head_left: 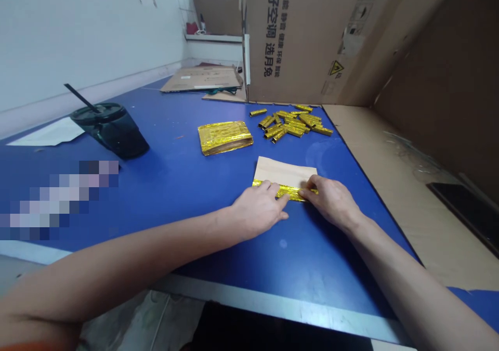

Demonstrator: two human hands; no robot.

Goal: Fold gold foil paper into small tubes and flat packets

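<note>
A sheet of gold foil paper [286,169] lies on the blue table with its pale back facing up. Its near edge is folded over into a gold strip. My left hand [260,209] rests on the left and middle of that strip, fingers spread and pressing down. At the strip's right end, my right hand [331,200] pinches the fold between thumb and fingers. Beyond the sheet, to the left, sits a stack of gold foil paper [226,137]. Several small folded gold pieces [292,122] are heaped at the back right.
A dark lidded cup with a straw [113,130] stands tilted-looking at the left. A large cardboard box [304,39] walls the back right. Flat cardboard [202,78] lies behind, and a dark flat object [463,210] is on the right-hand cardboard. A pixelated patch covers something at left.
</note>
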